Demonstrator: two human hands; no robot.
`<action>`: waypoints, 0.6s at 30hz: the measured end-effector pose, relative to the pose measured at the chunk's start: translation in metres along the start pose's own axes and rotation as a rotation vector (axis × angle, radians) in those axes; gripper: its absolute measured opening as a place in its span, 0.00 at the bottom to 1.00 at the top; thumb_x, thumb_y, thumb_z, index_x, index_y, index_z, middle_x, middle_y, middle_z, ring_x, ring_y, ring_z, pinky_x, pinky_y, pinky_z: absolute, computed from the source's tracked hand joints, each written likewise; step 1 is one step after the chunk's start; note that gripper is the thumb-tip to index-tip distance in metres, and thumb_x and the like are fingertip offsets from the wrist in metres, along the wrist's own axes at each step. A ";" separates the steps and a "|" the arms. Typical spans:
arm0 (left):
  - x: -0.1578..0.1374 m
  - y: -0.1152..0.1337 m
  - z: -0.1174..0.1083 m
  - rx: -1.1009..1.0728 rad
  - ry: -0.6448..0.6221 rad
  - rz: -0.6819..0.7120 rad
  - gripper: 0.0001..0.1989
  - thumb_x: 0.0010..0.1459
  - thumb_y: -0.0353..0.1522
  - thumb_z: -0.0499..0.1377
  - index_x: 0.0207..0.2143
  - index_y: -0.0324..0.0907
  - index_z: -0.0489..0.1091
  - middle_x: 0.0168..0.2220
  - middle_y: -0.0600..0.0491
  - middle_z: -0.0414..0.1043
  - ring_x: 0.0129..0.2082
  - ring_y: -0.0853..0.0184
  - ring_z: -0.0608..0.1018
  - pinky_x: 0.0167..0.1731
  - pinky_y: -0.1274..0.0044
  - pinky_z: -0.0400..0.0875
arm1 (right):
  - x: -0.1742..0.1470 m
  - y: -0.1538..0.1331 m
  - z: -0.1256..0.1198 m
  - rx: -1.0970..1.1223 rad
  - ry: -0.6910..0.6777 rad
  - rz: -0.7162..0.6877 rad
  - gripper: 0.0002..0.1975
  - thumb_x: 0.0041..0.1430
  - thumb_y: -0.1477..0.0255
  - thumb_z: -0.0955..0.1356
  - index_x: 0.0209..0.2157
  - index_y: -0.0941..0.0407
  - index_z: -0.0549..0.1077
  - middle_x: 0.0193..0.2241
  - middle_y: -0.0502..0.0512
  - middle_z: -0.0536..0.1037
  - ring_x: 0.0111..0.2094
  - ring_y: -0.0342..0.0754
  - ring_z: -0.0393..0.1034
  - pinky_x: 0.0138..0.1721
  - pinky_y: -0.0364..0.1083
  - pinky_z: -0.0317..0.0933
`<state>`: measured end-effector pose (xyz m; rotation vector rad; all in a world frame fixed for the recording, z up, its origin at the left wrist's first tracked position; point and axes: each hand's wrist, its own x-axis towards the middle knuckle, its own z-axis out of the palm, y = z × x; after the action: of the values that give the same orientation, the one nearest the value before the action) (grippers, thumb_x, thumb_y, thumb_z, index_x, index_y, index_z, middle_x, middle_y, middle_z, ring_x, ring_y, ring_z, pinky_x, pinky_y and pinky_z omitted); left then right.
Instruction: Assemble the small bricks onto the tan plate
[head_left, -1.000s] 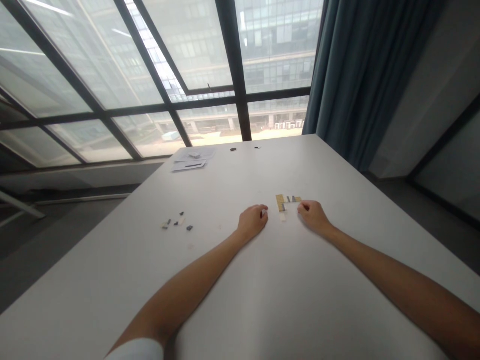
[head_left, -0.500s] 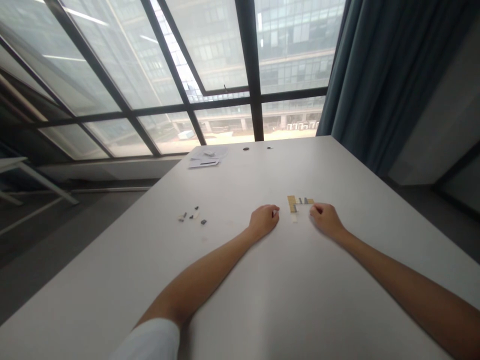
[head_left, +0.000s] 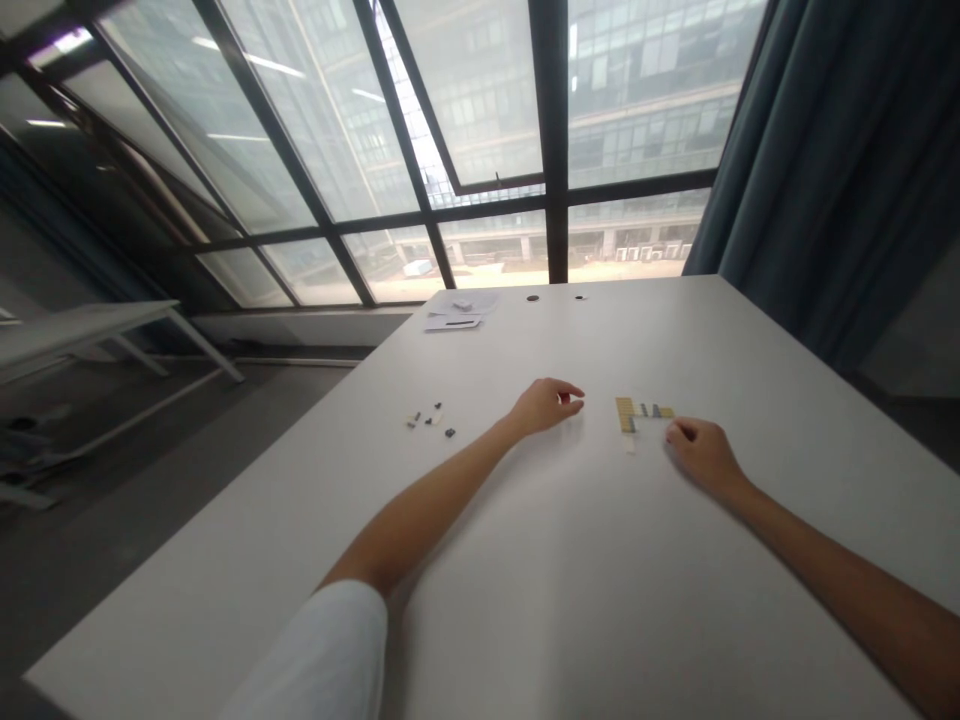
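Small flat pieces in tan, cream and grey form an L-shaped arrangement (head_left: pixel 625 408) on the white table. My left hand (head_left: pixel 546 405) is to the left of it, apart from it. Its thumb and fingers are spread, with nothing visible between them. At the arrangement's right end, my right hand (head_left: pixel 705 452) rests on the table with curled fingers. Whatever these fingers may hold is hidden. A pale piece (head_left: pixel 630 444) lies at the lower end of the L. Farther left, beyond my left forearm, lies a scatter of small dark and cream pieces (head_left: pixel 429 421).
Papers (head_left: pixel 454 322) with a dark strip on them lie at the table's far left corner. Two small dark round spots are at the far edge, one a disc (head_left: pixel 532 298). Windows stand behind, a blue curtain (head_left: pixel 787 180) to the right, and another table (head_left: pixel 90 325) to the left.
The camera has turned left, shifting the scene rightward. My left hand has drawn farther from the arrangement and its fingers have parted. My right hand stays curled at the arrangement's right end.
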<state>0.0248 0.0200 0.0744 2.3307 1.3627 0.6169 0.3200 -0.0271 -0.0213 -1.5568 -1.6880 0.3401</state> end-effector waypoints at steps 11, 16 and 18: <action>-0.072 -0.126 -0.138 0.266 0.003 -0.106 0.16 0.55 0.41 0.62 0.44 0.45 0.80 0.35 0.54 0.76 0.31 0.70 0.71 0.34 0.79 0.65 | 0.000 0.004 -0.001 -0.032 -0.009 0.004 0.16 0.53 0.62 0.60 0.17 0.54 0.63 0.16 0.50 0.62 0.22 0.48 0.61 0.25 0.45 0.51; -0.102 -0.175 -0.151 0.458 -0.114 -0.199 0.16 0.53 0.40 0.63 0.44 0.48 0.81 0.37 0.54 0.75 0.33 0.68 0.74 0.33 0.79 0.63 | 0.000 0.004 -0.003 -0.053 -0.029 0.010 0.16 0.54 0.61 0.60 0.18 0.55 0.65 0.16 0.51 0.64 0.22 0.49 0.62 0.26 0.46 0.52; -0.109 -0.187 -0.149 0.492 -0.159 -0.208 0.18 0.52 0.40 0.64 0.46 0.49 0.80 0.38 0.54 0.74 0.34 0.68 0.75 0.33 0.79 0.63 | -0.001 0.002 -0.004 -0.051 -0.027 0.008 0.16 0.54 0.61 0.60 0.18 0.55 0.65 0.16 0.51 0.64 0.22 0.50 0.63 0.26 0.46 0.53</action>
<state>-0.2378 0.0249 0.0820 2.4786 1.8051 0.0280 0.3243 -0.0283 -0.0208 -1.6026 -1.7240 0.3260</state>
